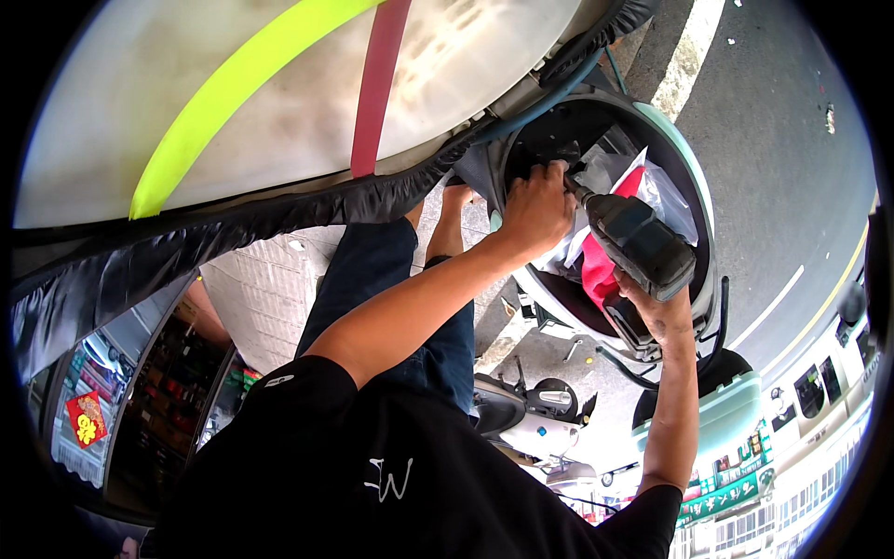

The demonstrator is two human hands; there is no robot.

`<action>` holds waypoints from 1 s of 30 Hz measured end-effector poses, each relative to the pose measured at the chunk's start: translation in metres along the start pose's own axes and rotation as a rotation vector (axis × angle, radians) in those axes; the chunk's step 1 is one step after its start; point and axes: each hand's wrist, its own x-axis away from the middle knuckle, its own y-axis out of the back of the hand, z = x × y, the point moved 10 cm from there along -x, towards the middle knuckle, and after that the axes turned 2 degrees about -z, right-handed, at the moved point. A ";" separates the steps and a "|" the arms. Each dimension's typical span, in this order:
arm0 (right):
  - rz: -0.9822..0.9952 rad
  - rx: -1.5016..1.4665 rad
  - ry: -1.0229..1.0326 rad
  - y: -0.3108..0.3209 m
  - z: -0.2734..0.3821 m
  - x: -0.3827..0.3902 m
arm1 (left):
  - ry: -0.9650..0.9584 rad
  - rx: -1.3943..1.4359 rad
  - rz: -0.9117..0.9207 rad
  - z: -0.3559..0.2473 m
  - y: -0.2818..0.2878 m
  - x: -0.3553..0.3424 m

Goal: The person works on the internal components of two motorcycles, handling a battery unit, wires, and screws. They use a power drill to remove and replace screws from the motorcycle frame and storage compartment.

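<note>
My right hand point(658, 307) is wrapped round the grip of a dark cordless power driver point(644, 240), whose nose points up and left. Close by that nose, my left hand point(540, 210) has its fingers curled together at the inner left wall of a scooter's storage compartment point(703, 200); whatever they pinch is hidden. Inside the compartment, beneath the driver, lie a red cloth point(596, 268) and crumpled clear plastic bags point(669, 200). The driver's tip and what it touches cannot be made out clearly.
A large off-white curved panel point(270, 130) with yellow and dark red bands and a gathered black edge looms at upper left. Below the compartment, a wrench point(573, 350) lies on the ground near another parked scooter point(531, 430). Shop shelves point(172, 391) stand at lower left.
</note>
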 end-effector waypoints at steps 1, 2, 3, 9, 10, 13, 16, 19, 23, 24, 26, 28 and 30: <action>0.006 0.067 0.029 -0.002 0.004 0.000 | 0.021 -0.005 0.013 0.001 -0.001 -0.001; 0.012 0.135 0.058 -0.005 0.011 0.000 | 0.034 -0.001 0.028 0.002 -0.001 0.000; 0.017 0.202 0.087 -0.007 0.017 0.000 | 0.047 0.004 0.043 0.004 -0.002 0.000; -0.021 0.385 0.250 -0.013 0.048 0.000 | 0.062 0.075 -0.020 0.004 0.002 0.000; -0.026 0.393 0.269 -0.019 0.053 0.001 | 0.065 0.107 -0.055 0.005 0.000 0.003; 0.023 0.605 0.399 -0.054 0.094 0.004 | 0.116 0.573 -0.226 0.034 -0.001 0.014; 0.066 0.856 0.479 -0.070 0.114 0.003 | 0.122 0.883 -0.263 0.036 0.000 0.015; 0.080 0.800 0.424 -0.068 0.114 0.003 | -0.003 0.889 -0.276 0.026 0.006 0.017; -0.009 0.628 0.364 -0.057 0.092 0.009 | 0.043 0.824 -0.210 0.024 0.001 0.015; -0.024 0.637 0.386 -0.056 0.090 0.013 | 0.036 0.743 -0.234 0.024 0.003 0.016; -0.063 0.646 0.437 -0.058 0.091 0.019 | 0.013 0.573 -0.278 0.024 0.006 0.017; -0.050 0.617 0.358 -0.056 0.089 0.017 | -0.024 0.592 -0.282 0.022 0.008 0.016; -0.058 0.566 0.339 -0.055 0.092 0.017 | -0.081 0.595 -0.281 0.018 0.011 0.015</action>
